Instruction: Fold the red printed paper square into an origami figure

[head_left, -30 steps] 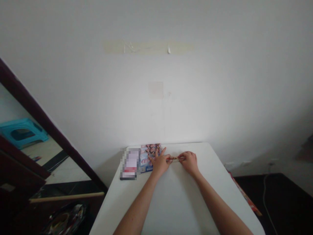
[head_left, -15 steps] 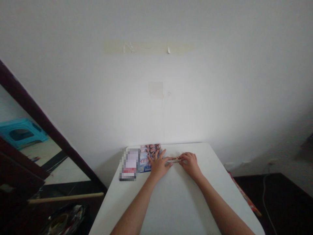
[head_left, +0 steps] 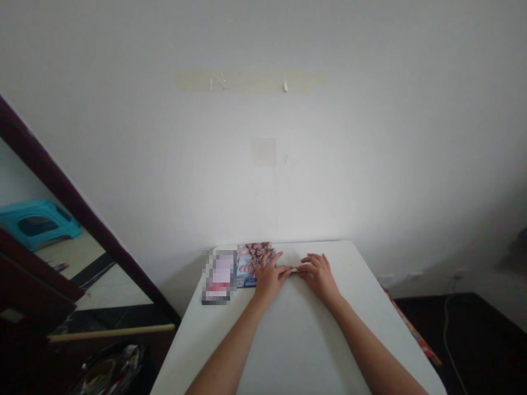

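Between my two hands, near the far edge of the white table (head_left: 288,340), is a small thin strip (head_left: 293,269), perhaps folded paper; its kind is too small to make out. My left hand (head_left: 269,276) pinches its left end between thumb and index finger, the other fingers spread over a printed leaflet (head_left: 247,271). The strip's right end is pinched by my right hand (head_left: 319,275), with its remaining fingers raised. The leaflet shows a group of figures on blue, and my left hand covers its right part. Left of it lies a blurred-out phone-like object (head_left: 220,277).
A white wall (head_left: 349,164) rises directly behind the table. At left leans a dark-framed mirror (head_left: 82,203) reflecting a blue plastic stool (head_left: 41,222). On the floor below sits a bin with a black bag (head_left: 111,373). A cable (head_left: 446,329) hangs at right.
The fingertips of both hands have drawn slightly closer together on the strip, which now looks narrower. My right hand's fingers have lifted and spread. The leaflet and phone-like object stay put.
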`<state>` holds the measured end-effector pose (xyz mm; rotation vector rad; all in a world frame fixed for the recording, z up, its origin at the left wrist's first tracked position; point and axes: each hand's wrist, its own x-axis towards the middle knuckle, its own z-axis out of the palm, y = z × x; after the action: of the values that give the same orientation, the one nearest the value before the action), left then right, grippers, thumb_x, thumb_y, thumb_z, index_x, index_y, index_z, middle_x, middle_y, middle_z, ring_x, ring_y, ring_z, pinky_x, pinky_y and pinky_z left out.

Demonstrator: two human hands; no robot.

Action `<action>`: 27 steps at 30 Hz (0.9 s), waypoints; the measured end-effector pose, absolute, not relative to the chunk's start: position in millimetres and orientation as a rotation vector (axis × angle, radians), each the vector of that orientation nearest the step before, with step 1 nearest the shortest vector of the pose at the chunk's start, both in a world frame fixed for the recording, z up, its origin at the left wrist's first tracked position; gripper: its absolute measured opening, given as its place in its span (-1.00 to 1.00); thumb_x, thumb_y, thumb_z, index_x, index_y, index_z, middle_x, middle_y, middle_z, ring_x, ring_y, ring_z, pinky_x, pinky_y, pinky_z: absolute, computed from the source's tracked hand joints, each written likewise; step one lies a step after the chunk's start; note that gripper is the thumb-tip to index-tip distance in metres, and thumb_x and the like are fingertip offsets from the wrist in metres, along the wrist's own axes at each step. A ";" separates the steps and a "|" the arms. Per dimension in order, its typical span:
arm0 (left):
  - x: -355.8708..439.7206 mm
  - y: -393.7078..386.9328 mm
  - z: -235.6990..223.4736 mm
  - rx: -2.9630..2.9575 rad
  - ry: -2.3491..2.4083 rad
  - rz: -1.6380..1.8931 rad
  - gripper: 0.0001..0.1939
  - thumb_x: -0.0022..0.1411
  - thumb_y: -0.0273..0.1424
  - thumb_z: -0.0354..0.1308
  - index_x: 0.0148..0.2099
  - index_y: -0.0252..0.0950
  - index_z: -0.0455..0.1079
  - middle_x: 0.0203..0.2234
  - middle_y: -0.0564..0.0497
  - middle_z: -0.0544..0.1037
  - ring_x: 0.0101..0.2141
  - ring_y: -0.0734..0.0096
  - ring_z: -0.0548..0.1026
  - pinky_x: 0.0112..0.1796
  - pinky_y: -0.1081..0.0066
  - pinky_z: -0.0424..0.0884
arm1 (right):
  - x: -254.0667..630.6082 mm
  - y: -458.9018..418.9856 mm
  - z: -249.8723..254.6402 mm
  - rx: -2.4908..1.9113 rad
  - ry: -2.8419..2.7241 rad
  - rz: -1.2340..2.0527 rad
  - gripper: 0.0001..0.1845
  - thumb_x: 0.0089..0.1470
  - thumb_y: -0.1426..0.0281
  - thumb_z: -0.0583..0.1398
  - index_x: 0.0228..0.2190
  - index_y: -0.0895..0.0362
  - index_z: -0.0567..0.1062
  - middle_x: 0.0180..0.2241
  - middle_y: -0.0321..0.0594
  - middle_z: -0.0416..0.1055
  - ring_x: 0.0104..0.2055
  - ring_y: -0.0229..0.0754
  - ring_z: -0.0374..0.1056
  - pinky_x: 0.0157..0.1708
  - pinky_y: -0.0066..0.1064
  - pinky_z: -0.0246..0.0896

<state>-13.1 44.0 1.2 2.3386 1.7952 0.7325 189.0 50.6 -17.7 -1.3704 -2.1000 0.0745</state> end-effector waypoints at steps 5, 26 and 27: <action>-14.1 43.7 2.4 2.367 1.755 0.741 -0.80 0.30 -0.16 0.13 -0.10 0.19 0.55 0.25 0.21 0.32 0.29 -0.02 0.07 0.20 -0.40 -0.41 | 187.2 48.9 -15.2 -1.371 -2.090 0.065 -0.84 0.14 0.33 0.23 -0.23 -0.13 0.59 -0.08 -0.26 0.48 0.15 -0.06 0.22 0.28 0.11 -0.19; -15.8 54.2 -9.2 2.283 1.654 1.240 -0.73 0.14 -0.33 0.33 -0.07 -0.05 0.54 0.08 -0.03 0.45 0.16 0.05 0.29 0.22 -0.18 0.02 | 185.4 57.3 -28.4 -1.186 -1.919 0.035 -0.96 0.10 0.37 0.22 -0.37 0.01 0.51 -0.21 -0.20 0.50 0.01 -0.04 0.35 0.19 0.10 0.01; -15.5 54.6 -8.8 2.261 1.642 1.292 -0.77 0.14 -0.33 0.33 -0.11 -0.09 0.55 0.06 -0.05 0.46 0.14 0.08 0.31 0.20 -0.10 0.11 | 186.0 58.3 -29.3 -1.180 -1.885 0.060 -0.96 0.10 0.37 0.22 -0.39 0.03 0.50 -0.21 -0.19 0.51 0.00 -0.03 0.35 0.18 0.08 0.04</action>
<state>-15.5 54.6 -8.8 2.2613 1.6420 1.2921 186.0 58.3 -29.3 -1.1805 -1.8847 0.0603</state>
